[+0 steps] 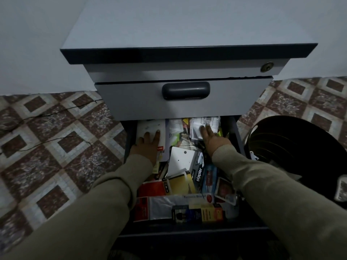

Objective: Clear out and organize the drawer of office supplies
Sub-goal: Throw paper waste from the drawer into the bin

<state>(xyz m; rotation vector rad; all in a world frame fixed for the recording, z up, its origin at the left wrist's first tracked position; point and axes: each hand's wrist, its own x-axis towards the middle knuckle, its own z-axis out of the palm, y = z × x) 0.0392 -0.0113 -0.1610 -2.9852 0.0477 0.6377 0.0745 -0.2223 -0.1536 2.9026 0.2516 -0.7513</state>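
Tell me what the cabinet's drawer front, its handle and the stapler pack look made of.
Drawer front: likely painted metal or laminate, smooth matte grey. Handle: probably moulded plastic, dark with a slight sheen. Stapler pack: seemingly printed card, maybe under clear plastic; too dim to confirm.

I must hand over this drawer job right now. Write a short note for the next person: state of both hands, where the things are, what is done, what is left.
Left hand: fingers flat on a white packet at the drawer's back left, nothing gripped.
Right hand: fingers reach onto a clear bag at the back right; grip not visible.
Drawer: pulled open below a closed upper drawer, still full and mixed: stapler pack, yellow card, red pack, boxes at the front.
Black bin stands on the floor to the right.
Done: the drawer is open. Left: take everything out, sort, put back.
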